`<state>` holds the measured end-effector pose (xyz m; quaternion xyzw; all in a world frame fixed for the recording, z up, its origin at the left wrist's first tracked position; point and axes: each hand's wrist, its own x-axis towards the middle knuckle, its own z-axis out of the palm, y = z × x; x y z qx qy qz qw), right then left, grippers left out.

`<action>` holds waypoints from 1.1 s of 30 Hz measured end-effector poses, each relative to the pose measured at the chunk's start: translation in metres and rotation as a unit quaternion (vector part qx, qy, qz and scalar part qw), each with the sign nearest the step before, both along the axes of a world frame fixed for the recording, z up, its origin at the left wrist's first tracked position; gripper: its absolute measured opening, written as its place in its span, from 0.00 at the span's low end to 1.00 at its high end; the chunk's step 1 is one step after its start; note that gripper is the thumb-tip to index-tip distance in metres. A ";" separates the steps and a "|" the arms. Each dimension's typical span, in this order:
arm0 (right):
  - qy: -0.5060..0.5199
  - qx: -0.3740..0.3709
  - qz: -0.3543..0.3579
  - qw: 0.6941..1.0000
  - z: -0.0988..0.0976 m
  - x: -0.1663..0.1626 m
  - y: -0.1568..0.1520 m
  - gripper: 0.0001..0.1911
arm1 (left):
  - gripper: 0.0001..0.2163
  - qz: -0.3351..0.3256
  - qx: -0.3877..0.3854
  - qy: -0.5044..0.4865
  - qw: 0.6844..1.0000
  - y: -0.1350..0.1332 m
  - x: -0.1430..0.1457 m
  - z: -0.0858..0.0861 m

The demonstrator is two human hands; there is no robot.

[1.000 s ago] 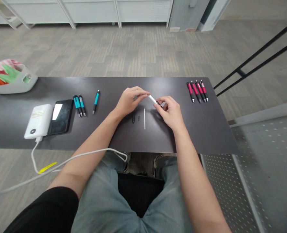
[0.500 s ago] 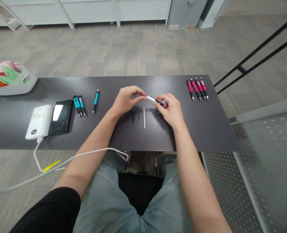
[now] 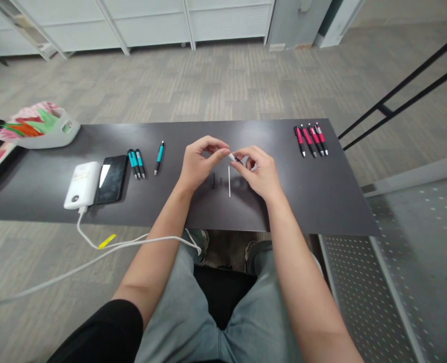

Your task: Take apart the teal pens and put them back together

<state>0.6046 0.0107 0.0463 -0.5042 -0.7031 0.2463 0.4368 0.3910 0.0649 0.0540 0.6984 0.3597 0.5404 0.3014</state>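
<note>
Between my two hands is a white-and-black pen barrel (image 3: 231, 157), partly covered by fingers. My left hand (image 3: 204, 160) pinches its white end between thumb and fingertips. My right hand (image 3: 259, 169) is closed round the black end. On the table just below lies a thin white ink refill (image 3: 229, 181), pointing toward me. Left of it rest a tiny dark piece (image 3: 221, 181), too small to make out, and a short black pen part (image 3: 213, 180).
Several red-and-black pens (image 3: 311, 140) lie at the table's right. To the left are blue-and-black pens (image 3: 136, 164), a single blue pen (image 3: 159, 158), a black phone (image 3: 111, 179), a white power bank (image 3: 81, 185) and a white basket (image 3: 59, 132). A white cable (image 3: 132, 243) crosses my left forearm.
My hands have come closer together on the pen barrel, and less of it shows. The right fingers have moved toward the left ones. The whole view has shifted slightly left.
</note>
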 end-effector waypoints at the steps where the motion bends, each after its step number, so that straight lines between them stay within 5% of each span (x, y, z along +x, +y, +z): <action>1: 0.007 0.003 0.005 1.000 0.001 -0.005 -0.001 0.16 | 0.28 0.006 -0.011 -0.015 1.000 -0.005 0.000 -0.002; 7: 0.011 -0.011 0.005 1.000 0.009 -0.020 -0.003 0.15 | 0.26 0.027 -0.014 -0.043 0.999 -0.021 0.001 -0.011; 12: -0.059 -0.033 -0.090 0.994 0.006 -0.015 -0.004 0.12 | 0.15 0.107 0.061 0.043 0.991 -0.019 -0.006 0.007; 16: -0.157 -0.109 -0.073 0.979 -0.001 -0.017 -0.010 0.18 | 0.08 0.061 0.093 0.122 0.986 -0.015 -0.014 0.010; 25: -0.303 -0.169 -0.102 0.932 0.002 0.018 0.005 0.19 | 0.04 0.035 0.100 0.037 0.994 -0.006 -0.019 -0.009; 33: -0.150 -0.140 -0.021 0.979 0.030 0.035 0.007 0.12 | 0.05 0.014 0.043 0.078 0.996 -0.009 -0.005 -0.006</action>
